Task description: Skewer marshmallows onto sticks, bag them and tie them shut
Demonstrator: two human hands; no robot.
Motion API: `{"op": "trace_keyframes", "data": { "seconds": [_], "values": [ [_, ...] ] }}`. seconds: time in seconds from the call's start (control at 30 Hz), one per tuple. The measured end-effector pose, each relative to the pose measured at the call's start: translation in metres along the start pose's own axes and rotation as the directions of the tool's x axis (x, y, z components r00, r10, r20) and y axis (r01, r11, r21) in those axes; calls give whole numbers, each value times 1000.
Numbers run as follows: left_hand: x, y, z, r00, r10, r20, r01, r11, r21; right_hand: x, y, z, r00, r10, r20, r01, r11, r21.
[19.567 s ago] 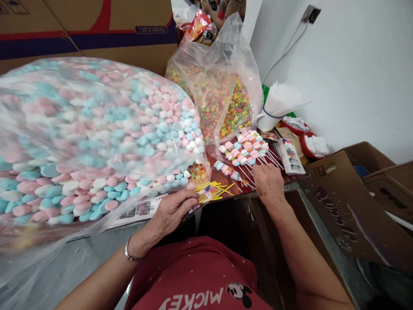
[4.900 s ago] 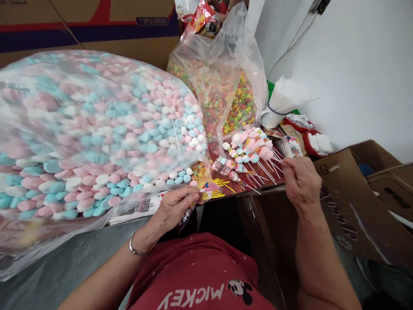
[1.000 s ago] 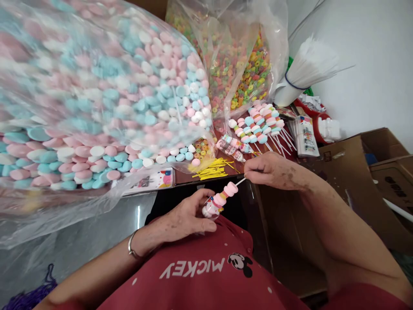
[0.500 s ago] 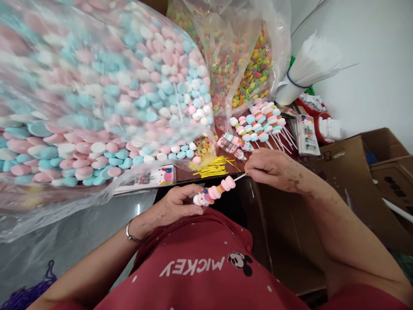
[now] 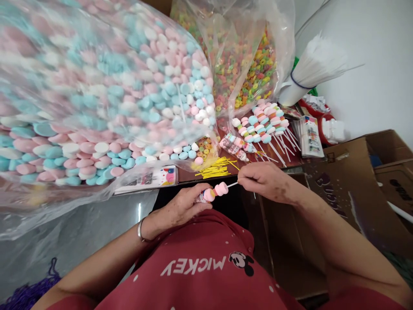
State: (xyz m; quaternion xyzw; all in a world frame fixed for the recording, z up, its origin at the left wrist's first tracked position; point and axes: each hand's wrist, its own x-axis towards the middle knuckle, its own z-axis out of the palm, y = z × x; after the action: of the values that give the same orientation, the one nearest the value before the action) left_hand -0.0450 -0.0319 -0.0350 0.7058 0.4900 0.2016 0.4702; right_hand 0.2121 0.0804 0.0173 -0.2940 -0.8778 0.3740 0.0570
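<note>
Between my hands, in front of my shirt, is a candy skewer [image 5: 217, 190] of pink marshmallows and small fruity rings on a white stick. My right hand [image 5: 263, 181] pinches the stick. Closed around the other end, my left hand [image 5: 182, 206] grips a clear printed bag [image 5: 200, 197] that covers part of the candy. The bag's far end is hidden by the fingers. Yellow twist ties [image 5: 215, 168] lie on the table just beyond. Two or so wrapped skewers [image 5: 235, 146] rest behind them, beside a pile of unwrapped skewers [image 5: 260, 122].
A huge clear sack of marshmallows [image 5: 97, 99] fills the left, with a sack of candy rings [image 5: 254, 73] behind. Printed bags [image 5: 150, 177] lie at the table edge. White sticks stand in a pitcher [image 5: 288, 90]. Cardboard boxes [image 5: 342, 172] are at right, purple string [image 5: 35, 286] lower left.
My right hand has moved left and slightly down with the stick. Less of the candy shows outside my left hand and the bag now.
</note>
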Motion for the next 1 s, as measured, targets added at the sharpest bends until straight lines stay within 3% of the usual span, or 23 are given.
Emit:
{"op": "trace_keyframes", "data": {
  "seconds": [0.13,0.27,0.43,0.57,0.7,0.83,0.9,1.0],
  "values": [
    [2,19,-6,983,-167,80,183,936,-301,2,4,0,954,-275,-118,232,929,-288],
    [1,31,-7,961,-268,74,270,833,-484,6,11,0,947,-301,-113,251,912,-323],
    [-2,28,-3,954,-270,-132,228,936,-269,10,14,1,966,-241,-95,206,938,-278],
    [-2,20,4,962,-219,-161,201,972,-121,11,6,-1,987,-153,-48,136,955,-262],
    [-3,15,12,960,-219,-173,199,972,-125,12,-7,0,999,30,24,-22,966,-256],
    [-6,10,14,945,-269,-187,235,954,-184,12,-20,5,964,221,145,-178,948,-264],
    [-8,8,12,950,-243,-194,218,965,-143,10,-24,9,957,201,210,-145,956,-255],
    [-6,7,7,973,-105,-207,94,994,-62,6,-29,16,936,99,339,-7,965,-261]
  ]
}}
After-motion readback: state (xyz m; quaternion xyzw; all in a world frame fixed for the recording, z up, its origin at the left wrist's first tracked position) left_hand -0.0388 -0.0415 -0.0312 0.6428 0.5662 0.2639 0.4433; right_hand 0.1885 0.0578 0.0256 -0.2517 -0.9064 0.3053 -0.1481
